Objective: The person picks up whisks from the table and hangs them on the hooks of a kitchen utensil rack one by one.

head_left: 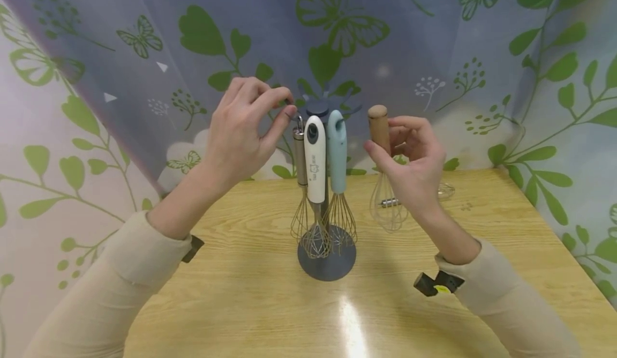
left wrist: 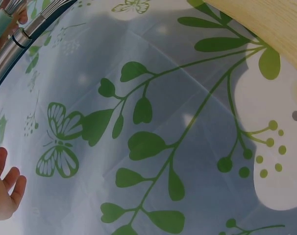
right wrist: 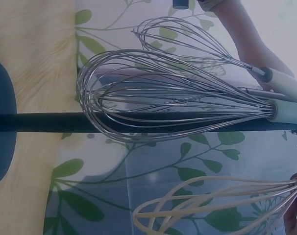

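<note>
Whisks hang from a dark stand (head_left: 308, 272): one with a steel handle (head_left: 299, 157), one with a white handle (head_left: 315, 181) and one with a light blue handle (head_left: 338, 154). Left of the stand's top, my left hand (head_left: 241, 125) pinches the end of a dark hook (head_left: 289, 102) between thumb and forefinger, beside the steel whisk's hanging loop. On the other side, my right hand (head_left: 416, 151) grips a whisk with a wooden handle (head_left: 379, 130), held upright with its wires downward. The pale wires (right wrist: 212, 205) of that whisk show low in the right wrist view.
Behind the raised wooden-handled whisk, another small whisk (head_left: 390, 202) lies on the wooden table (head_left: 231, 293). A patterned curtain (head_left: 265, 20) with green leaves and butterflies hangs close behind the stand and along both sides.
</note>
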A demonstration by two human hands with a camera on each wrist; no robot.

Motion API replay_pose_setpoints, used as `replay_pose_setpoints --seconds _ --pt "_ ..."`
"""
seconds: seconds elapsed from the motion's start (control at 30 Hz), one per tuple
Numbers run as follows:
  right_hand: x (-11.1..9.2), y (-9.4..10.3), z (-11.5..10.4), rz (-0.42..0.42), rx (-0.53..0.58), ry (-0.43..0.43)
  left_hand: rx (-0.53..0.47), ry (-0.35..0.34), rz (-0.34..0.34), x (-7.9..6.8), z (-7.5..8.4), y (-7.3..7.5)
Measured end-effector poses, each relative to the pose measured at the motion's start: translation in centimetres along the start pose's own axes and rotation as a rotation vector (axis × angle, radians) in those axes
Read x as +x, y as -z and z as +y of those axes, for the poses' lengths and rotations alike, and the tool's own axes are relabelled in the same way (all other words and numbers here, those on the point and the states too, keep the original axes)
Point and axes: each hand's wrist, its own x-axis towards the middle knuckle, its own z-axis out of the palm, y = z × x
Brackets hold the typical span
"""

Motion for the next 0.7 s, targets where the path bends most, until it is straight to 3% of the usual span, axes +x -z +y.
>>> replay_pose_setpoints --seconds 0.7 --pt "0.8 -0.8 -1.2 -0.001 0.04 0.052 -0.005 -0.005 0.014 -0.1 0.0 -0.1"
